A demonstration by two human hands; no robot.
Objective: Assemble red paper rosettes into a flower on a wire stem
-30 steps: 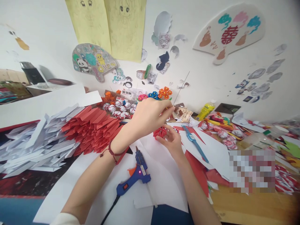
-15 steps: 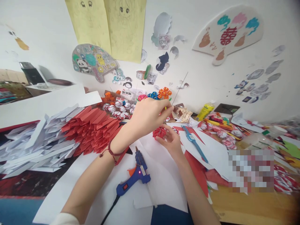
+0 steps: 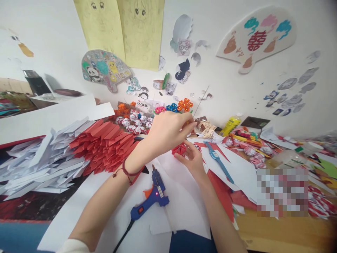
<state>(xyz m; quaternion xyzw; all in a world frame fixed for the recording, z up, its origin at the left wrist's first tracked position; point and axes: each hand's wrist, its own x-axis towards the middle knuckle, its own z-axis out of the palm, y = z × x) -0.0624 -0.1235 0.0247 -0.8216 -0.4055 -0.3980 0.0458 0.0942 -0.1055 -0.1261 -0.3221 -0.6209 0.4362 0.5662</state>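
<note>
My left hand [image 3: 171, 128] is above the white paper sheets, its thumb and fingers pinched on a thin wire [image 3: 201, 102] that points up and to the right. Just below and to the right, my right hand [image 3: 192, 158] has its fingers around a red folded paper ball [image 3: 179, 149]. The lower end of the wire is hidden behind my left hand. A blue glue gun [image 3: 154, 196] with a lit red light lies on the white paper [image 3: 189, 200] between my forearms.
Stacks of folded white paper [image 3: 44, 158] and red paper [image 3: 102, 146] lie at the left. A blue watch-like strap [image 3: 218, 161] rests to the right of my hands. Paper balls and flowers, a yellow bottle [image 3: 231, 124] and craft scraps line the wall.
My left hand has lowered very slightly, and the wire's tip has come down a little with it. My right hand still holds the red ball in nearly the same place.
</note>
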